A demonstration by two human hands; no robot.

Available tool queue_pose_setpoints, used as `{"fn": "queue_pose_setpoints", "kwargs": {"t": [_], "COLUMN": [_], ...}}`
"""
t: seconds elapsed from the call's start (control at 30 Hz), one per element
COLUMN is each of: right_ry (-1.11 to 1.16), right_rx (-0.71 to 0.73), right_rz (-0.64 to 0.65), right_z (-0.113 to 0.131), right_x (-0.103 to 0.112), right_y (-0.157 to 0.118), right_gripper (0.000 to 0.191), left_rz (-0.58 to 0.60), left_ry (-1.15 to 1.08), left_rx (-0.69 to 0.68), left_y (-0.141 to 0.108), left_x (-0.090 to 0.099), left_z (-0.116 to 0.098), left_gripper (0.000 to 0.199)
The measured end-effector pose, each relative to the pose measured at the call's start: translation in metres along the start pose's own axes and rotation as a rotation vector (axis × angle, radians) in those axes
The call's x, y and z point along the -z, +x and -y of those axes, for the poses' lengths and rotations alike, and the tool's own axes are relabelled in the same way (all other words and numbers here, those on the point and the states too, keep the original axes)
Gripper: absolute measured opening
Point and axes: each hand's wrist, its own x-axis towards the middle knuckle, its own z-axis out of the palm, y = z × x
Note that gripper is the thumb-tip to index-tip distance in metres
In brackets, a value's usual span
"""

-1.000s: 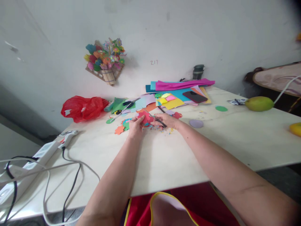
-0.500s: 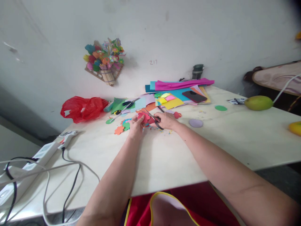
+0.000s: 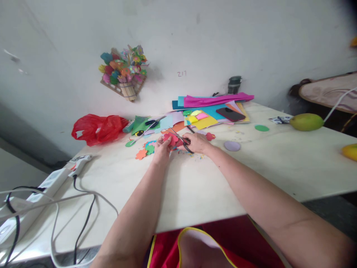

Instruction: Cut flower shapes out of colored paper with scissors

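Observation:
My left hand (image 3: pixel 163 148) pinches a red paper flower (image 3: pixel 172 139) by its left side, over the middle of the table. My right hand (image 3: pixel 196 143) is closed round the dark handles of a pair of scissors (image 3: pixel 186 145), whose blades point left and reach across the red paper. Whether the blades are biting into the paper is too small to tell. Left of my left hand lie an orange paper flower (image 3: pixel 141 154) and a green paper flower (image 3: pixel 150 149). Another red paper flower (image 3: pixel 210 136) rests just beyond my right hand. Tiny paper scraps (image 3: pixel 199 156) are strewn below the scissors.
Behind my hands lie coloured paper sheets (image 3: pixel 206 121), a phone (image 3: pixel 230 114) and a second pair of scissors (image 3: pixel 152 122). A red plastic bag (image 3: pixel 97 129) sits at the left, a power strip (image 3: pixel 41 193) nearer. To the right are a lilac paper disc (image 3: pixel 232 146) and a mango (image 3: pixel 306 122).

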Motion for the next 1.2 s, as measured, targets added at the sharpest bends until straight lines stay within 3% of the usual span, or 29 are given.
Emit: {"fn": "queue_pose_setpoints", "kwargs": {"t": [1.2], "right_ry": [0.090], "right_rx": [-0.001], "right_rz": [-0.011], "right_z": [-0.0022], "right_x": [-0.0019], "right_y": [0.0015], "right_gripper": [0.037], "left_rz": [0.034], "left_ry": [-0.065], "left_rx": [0.007], "left_y": [0.0017], "left_x": [0.0016], "left_z": [0.0017], "left_gripper": [0.040]}}
